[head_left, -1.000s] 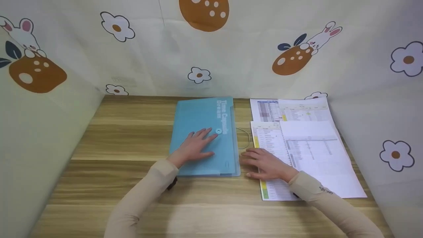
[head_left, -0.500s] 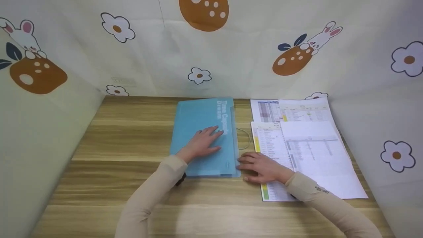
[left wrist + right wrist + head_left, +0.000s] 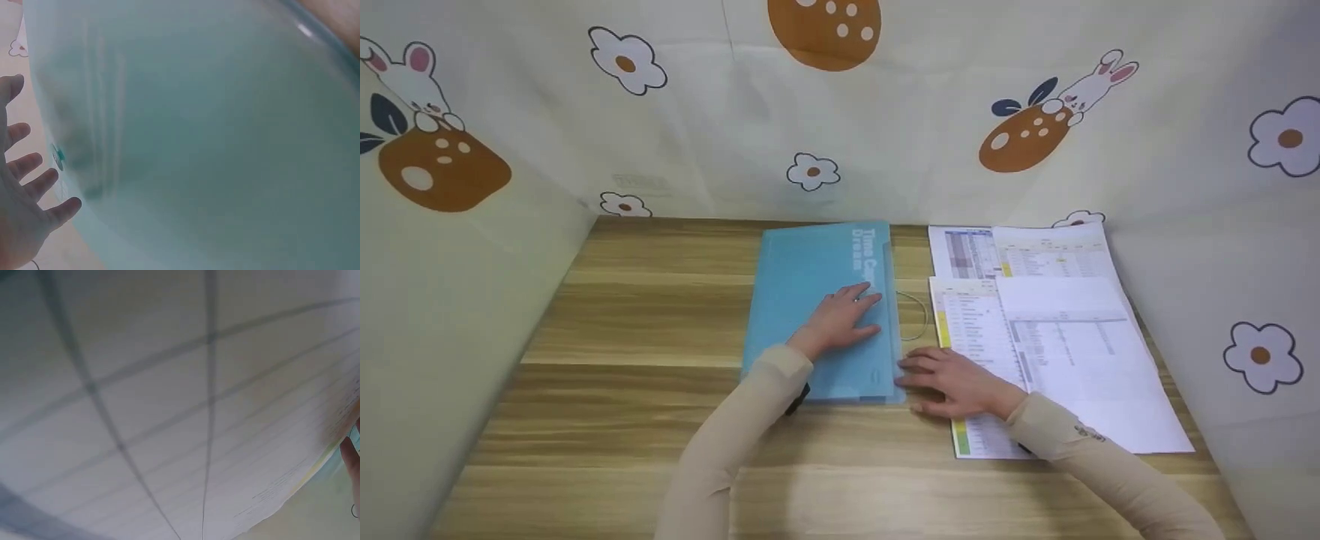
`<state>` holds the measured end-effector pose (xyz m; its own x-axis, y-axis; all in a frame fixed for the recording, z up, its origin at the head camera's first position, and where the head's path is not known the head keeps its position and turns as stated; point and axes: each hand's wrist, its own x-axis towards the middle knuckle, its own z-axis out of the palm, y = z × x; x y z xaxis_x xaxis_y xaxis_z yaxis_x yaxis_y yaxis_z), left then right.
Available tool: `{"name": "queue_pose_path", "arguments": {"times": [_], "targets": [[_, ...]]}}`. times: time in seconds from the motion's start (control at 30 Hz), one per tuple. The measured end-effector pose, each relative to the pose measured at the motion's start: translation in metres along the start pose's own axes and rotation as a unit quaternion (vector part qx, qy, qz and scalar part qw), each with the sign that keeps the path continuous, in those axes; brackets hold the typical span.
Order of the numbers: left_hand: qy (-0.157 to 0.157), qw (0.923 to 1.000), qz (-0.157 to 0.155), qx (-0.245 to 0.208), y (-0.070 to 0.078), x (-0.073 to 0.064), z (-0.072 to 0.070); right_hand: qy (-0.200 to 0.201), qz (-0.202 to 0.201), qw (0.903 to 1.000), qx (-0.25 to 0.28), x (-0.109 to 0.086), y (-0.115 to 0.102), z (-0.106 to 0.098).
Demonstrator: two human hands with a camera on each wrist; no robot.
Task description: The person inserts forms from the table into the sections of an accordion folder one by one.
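A light-blue plastic file folder point(image 3: 799, 285) with white lettering lies on the wooden table point(image 3: 615, 315). Over its right half my left hand point(image 3: 844, 319) rests with fingers spread, covering part of the lettering. The left wrist view shows those outstretched fingers point(image 3: 42, 185) beside the folder's round button point(image 3: 57, 156), which the hand hides in the head view. My right hand point(image 3: 952, 379) lies across the left edge of the printed sheets point(image 3: 1080, 375), its fingertips right at the folder's lower right edge. Only a bit of that hand shows in the right wrist view, past a close-up printed sheet point(image 3: 169, 422).
A thin elastic cord point(image 3: 924, 315) loops out from the folder's right edge toward the papers. More printed sheets point(image 3: 1050, 251) lie behind the front ones. A patterned cloth point(image 3: 720, 127) with rabbits and flowers stands around the table's back and sides.
My left hand has slid right across the folder, over the button and lettering. My right hand has shifted slightly left, from beside the folder to its edge. Folder and papers have stayed put.
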<state>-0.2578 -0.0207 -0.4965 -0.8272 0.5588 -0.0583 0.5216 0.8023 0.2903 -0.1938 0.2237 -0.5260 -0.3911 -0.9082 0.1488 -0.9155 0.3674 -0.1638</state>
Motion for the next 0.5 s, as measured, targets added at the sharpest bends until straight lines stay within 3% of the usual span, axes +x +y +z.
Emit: {"name": "queue_pose_path", "arguments": {"times": [0.2, 0.5], "targets": [[0.015, 0.9996, -0.014, -0.018, 0.009, 0.007, 0.002, 0.010, -0.006, 0.9999, 0.004, 0.001, -0.001, 0.000], [0.042, 0.9978, -0.042, 0.030, 0.020, 0.021, 0.004, 0.012, -0.009, 0.9999, 0.000, 0.001, 0.000, -0.001]]}}
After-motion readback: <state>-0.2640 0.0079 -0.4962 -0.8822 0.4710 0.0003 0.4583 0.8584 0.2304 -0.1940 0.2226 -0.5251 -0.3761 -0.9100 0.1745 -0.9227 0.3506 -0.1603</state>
